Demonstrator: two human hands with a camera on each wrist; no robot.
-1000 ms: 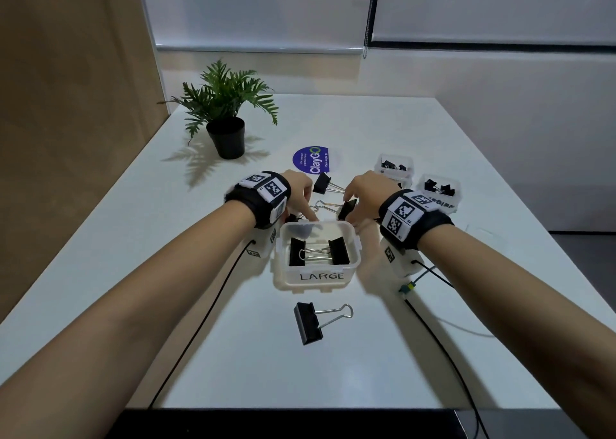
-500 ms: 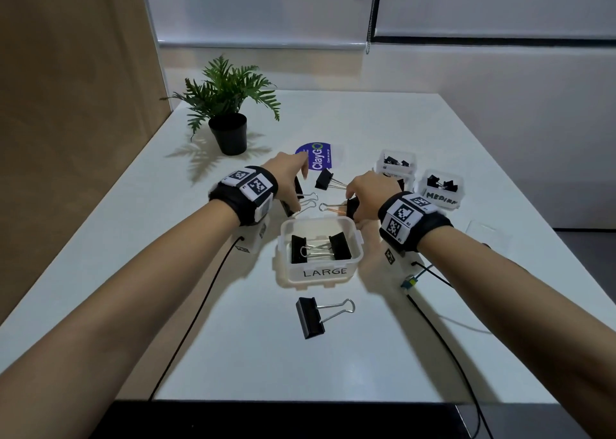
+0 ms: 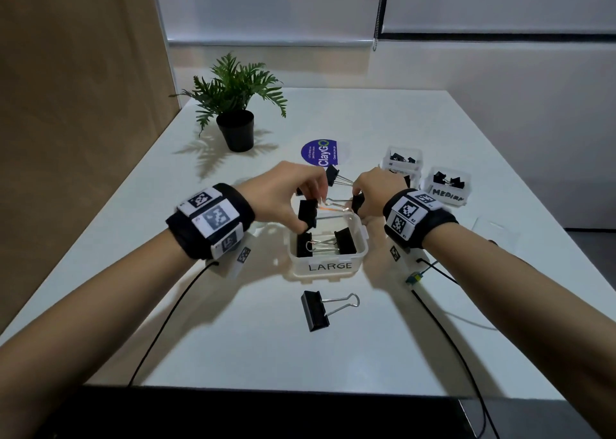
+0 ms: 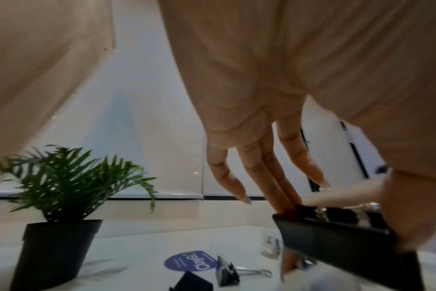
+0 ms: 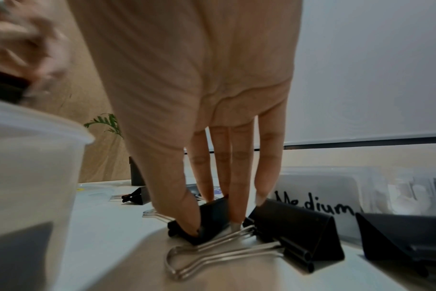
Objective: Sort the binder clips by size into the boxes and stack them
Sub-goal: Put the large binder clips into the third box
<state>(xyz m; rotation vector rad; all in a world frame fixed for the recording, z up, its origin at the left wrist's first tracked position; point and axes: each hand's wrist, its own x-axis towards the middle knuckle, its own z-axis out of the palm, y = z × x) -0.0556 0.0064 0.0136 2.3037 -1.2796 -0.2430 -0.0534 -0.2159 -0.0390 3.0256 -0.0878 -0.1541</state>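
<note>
**Two hands, two clips at the LARGE box**

Pinched between thumb and fingers of the left hand (image 3: pixel 283 195), a large black clip (image 3: pixel 307 212) hangs above the far-left rim of the LARGE box (image 3: pixel 328 267); the right hand (image 3: pixel 375 190) pinches a second black clip (image 3: pixel 357 202) at the box's far-right corner.

Lower centre of the head view: a loose binder clip (image 3: pixel 315 310) lies on the white table (image 3: pixel 233 338), handles pointing right. Just beyond it, mid-frame, the LARGE box holds two clips with their wire handles meeting in the middle. Farther back lie another clip (image 3: pixel 332 175) by the blue ClayGo sticker (image 3: pixel 320 153), the MEDIUM box (image 3: pixel 448 188) at right with a third box (image 3: pixel 403 160) behind it, and a potted plant (image 3: pixel 235 105) at upper left.

The right wrist view alone shows that this hand's clip (image 5: pixel 209 220) rests on the table under thumb and fingertips, with one more clip (image 5: pixel 294 228) just beside it. The left wrist view alone shows the left-hand clip (image 4: pixel 336 232) clear of the table, thumb on the near face and fingers behind.

Compared with half a second earlier, the left hand has lifted its clip off the table and brought it nearer, over the box edge; the right hand has stayed at the same corner. Box and near clip are unmoved.
</note>
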